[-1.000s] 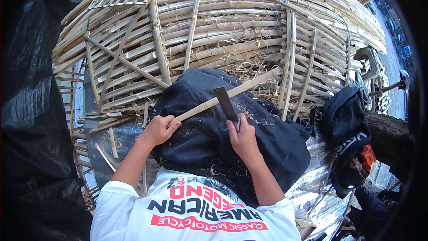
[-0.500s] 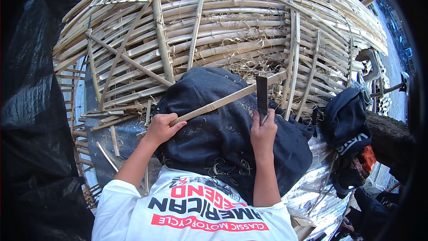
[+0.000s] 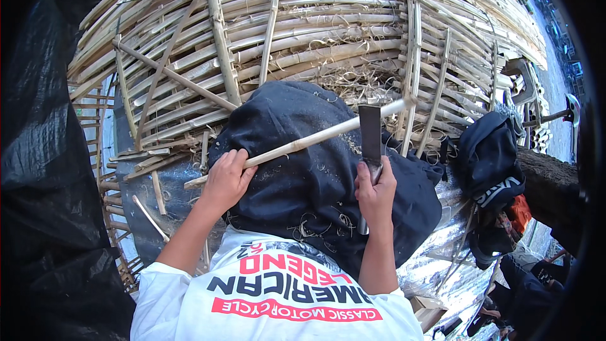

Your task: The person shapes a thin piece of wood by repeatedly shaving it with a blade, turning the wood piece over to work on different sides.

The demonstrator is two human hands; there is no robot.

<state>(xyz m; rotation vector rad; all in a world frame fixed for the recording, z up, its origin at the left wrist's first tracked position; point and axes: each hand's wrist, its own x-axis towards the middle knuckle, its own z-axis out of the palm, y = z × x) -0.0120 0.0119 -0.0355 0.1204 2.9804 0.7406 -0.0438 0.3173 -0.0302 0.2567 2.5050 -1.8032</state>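
A pale bamboo strip (image 3: 315, 137) slants across the black cloth (image 3: 284, 196) on my lap, its far end up to the right. My left hand (image 3: 228, 178) is closed around the strip near its lower left end, which pokes out past the wrist side. In my right hand (image 3: 377, 191) is a knife (image 3: 370, 131) with a broad, dark, square-tipped blade, held upright by its metal-looking handle. The blade stands in front of the strip; whether it touches cannot be made out. Thin curled shavings (image 3: 309, 224) lie on the cloth.
Ahead spreads a frame of bamboo slats (image 3: 315, 44) with crossing poles and heaps of shavings. A black sheet (image 3: 44, 139) hangs at the left. To the right are a dark bag (image 3: 489, 158) and a log (image 3: 549, 180). Short bamboo offcuts (image 3: 159, 192) lie left of my lap.
My left hand has rolled over the strip, its back now turned up, and more of the strip's lower end shows. The knife has dropped slightly, and its handle end is visible below my right hand.
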